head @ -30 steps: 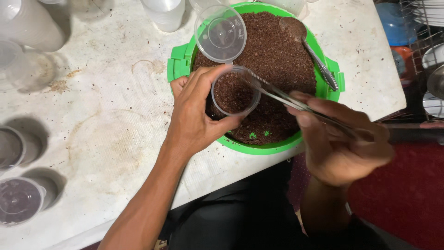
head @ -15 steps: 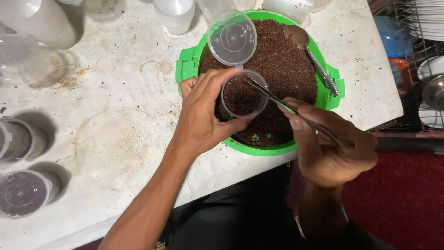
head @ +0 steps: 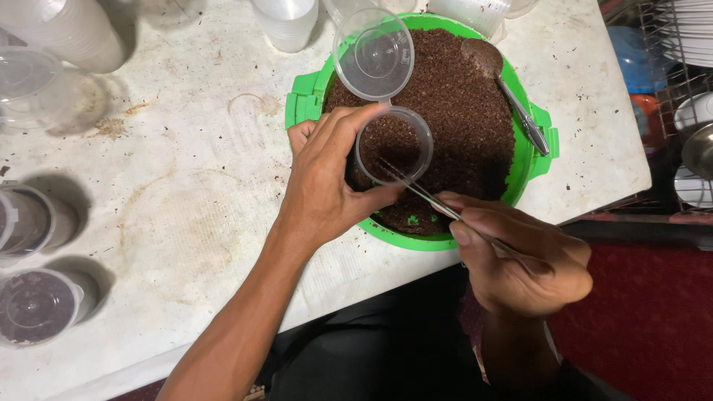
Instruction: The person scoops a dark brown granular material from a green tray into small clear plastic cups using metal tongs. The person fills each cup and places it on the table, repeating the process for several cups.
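Note:
My left hand [head: 327, 186] grips a small clear plastic cup [head: 394, 145] partly filled with brown soil, its hinged lid [head: 373, 53] flipped open above it. I hold the cup over a round green tub [head: 304, 100] full of the same brown soil. My right hand [head: 520, 256] pinches metal tweezers [head: 438, 202] whose tips reach into the cup's soil. A metal spoon [head: 509, 89] lies in the tub at the upper right. Small green bits [head: 412, 220] sit on the soil near the tub's front rim.
The tub stands on a stained white table [head: 171, 208]. Closed soil-filled cups [head: 33, 304] sit at the left edge, with stacks of empty clear cups [head: 286, 22] along the back. A wire rack with dishes [head: 683, 89] is at the right.
The tweezers have moved left and their tips have gone deeper into the cup. The left hand keeps hold of the cup over the tub.

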